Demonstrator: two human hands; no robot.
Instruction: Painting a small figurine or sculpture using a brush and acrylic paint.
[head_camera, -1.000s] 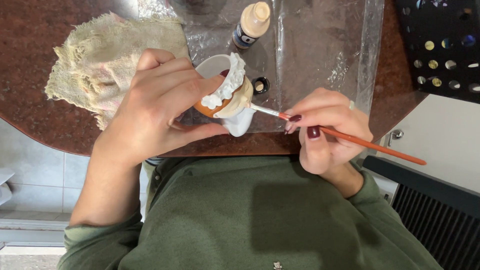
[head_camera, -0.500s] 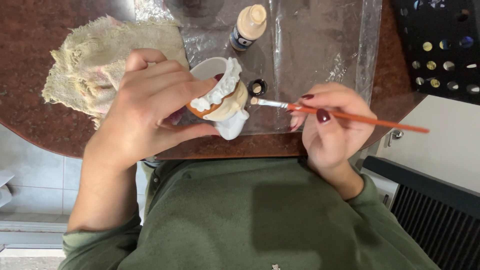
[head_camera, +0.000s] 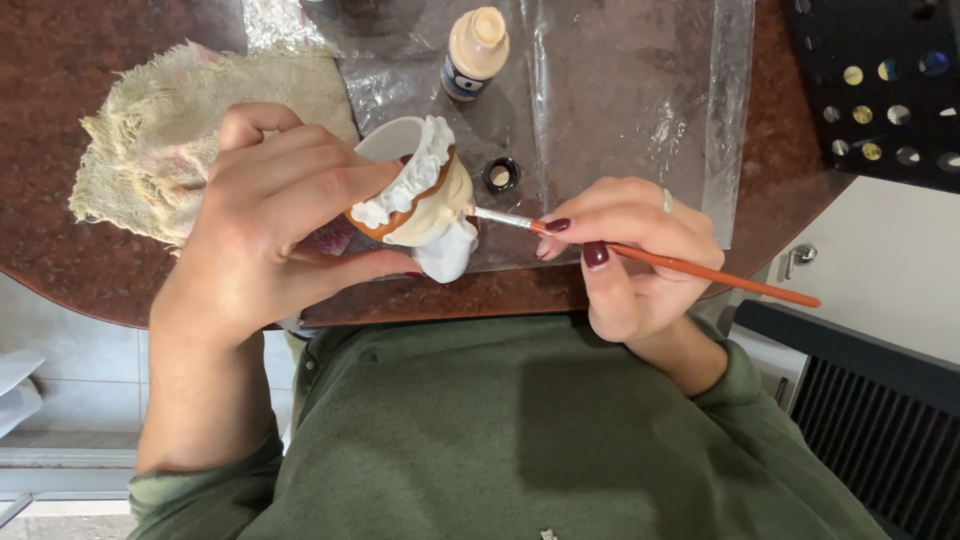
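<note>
My left hand (head_camera: 265, 225) grips a small ceramic figurine (head_camera: 425, 205), white and cream with a brown band, held above the table's near edge. In my right hand (head_camera: 625, 255) is a thin orange-handled paintbrush (head_camera: 690, 265), pinched like a pen. Its tip touches the figurine's cream side. A cream paint bottle (head_camera: 475, 50) stands upright behind the figurine, and its small black cap (head_camera: 500, 175) lies just beyond the brush tip. A white cup (head_camera: 390, 140) is partly hidden behind my left fingers.
A clear plastic sheet (head_camera: 610, 90) covers the dark red-brown stone table (head_camera: 60, 60). A frayed beige cloth (head_camera: 150, 140) lies at the left. A black rack of paint pots (head_camera: 880, 80) stands at the back right. A white cabinet (head_camera: 880, 270) is below it.
My left hand has turned the figurine slightly and lifted it. My right hand moved the brush up and back onto the figurine's cream side.
</note>
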